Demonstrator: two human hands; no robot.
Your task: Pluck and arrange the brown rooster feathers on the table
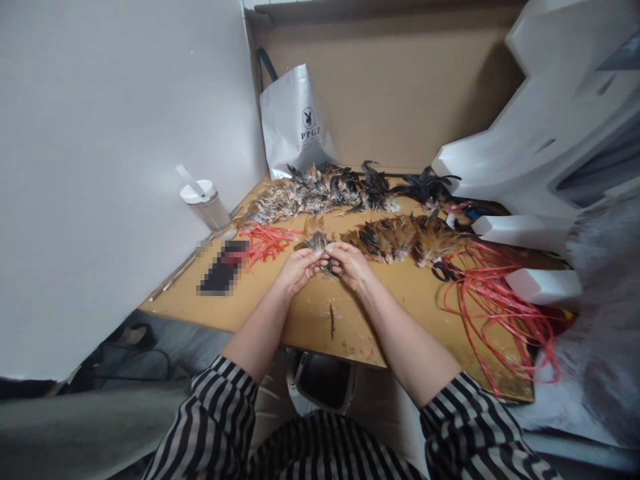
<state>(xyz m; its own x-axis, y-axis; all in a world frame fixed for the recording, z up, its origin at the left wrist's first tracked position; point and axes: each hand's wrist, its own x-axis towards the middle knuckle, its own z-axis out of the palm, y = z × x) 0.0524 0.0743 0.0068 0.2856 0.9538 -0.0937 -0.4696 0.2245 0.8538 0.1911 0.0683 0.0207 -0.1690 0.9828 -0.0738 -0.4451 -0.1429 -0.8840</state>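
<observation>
Over the middle of the wooden table [305, 317], my left hand [301, 268] and my right hand [347, 263] meet, fingertips pinched together. Between them is a small bunch of grey-brown feathers [316, 239], its tips pointing away from me and its lower end partly covered by my fingers. Right of my hands lies a row of brown and black feather bunches [400, 239]. Behind is a longer heap of speckled and dark feathers [320, 190]. A tangle of red plastic strips [267, 240] rests to the left of my hands.
At far right, long red strips [500, 320] spill over the table beside black-handled scissors [447, 270]. A lidded cup [206, 205] and a pixelated dark object [223, 270] are at left. A silver bag [293, 123] stands behind; white foam pieces [545, 287] crowd the right. A black bin [325, 381] sits below.
</observation>
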